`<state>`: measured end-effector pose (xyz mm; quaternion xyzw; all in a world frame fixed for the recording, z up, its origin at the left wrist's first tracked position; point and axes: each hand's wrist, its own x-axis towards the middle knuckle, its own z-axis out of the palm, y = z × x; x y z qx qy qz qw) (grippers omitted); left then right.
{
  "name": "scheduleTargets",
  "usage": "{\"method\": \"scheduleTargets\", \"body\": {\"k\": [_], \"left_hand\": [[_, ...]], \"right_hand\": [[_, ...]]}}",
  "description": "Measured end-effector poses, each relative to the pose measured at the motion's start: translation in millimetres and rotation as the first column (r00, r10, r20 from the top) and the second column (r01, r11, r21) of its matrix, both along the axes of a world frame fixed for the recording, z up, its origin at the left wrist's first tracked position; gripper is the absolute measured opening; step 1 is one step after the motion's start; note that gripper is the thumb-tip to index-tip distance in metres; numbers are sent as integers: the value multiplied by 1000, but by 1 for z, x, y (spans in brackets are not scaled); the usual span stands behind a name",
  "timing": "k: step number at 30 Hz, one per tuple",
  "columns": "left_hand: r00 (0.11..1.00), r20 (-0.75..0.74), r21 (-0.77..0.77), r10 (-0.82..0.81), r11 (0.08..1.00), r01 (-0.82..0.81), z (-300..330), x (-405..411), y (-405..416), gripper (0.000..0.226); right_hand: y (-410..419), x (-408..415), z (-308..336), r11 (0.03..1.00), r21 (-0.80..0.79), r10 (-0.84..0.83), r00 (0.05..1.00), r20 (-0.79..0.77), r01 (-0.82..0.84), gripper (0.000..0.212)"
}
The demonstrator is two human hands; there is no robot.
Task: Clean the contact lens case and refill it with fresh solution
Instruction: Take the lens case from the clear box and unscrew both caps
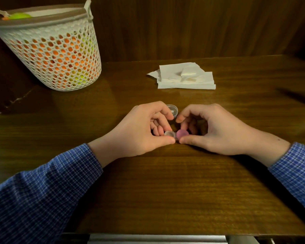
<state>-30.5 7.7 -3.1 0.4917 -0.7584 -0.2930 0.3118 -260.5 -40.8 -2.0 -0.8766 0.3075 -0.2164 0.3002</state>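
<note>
We see a worktop of dark brown wood with a polished, faintly glossy finish and a clear grain; the wall panel behind it shows the same wood, duller. The basket is white perforated plastic, matt, with a taupe rim. The tissues are soft white paper, creased and matt. The contact lens case is smooth plastic: one well clear, its purple cap frosted. A clear plastic lid looks glossy. Our sleeves are blue checked woven cloth.
</note>
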Motion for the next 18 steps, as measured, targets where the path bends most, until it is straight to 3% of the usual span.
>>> {"method": "scheduleTargets", "body": {"k": [4,9,18], "left_hand": [[1000,-6,4,1,1000,-1,1,0,1,44],[1000,-10,12,4,1000,-4,0,0,0,45],[1000,-15,16,1,1000,-1,2,-1,0,44]], "right_hand": [[0,-1,3,998,54,40,999,5,-40,40],[1,2,2,1000,-20,-4,1000,-17,4,45],[-2,-2,2,993,99,61,998,23,-63,42]]}}
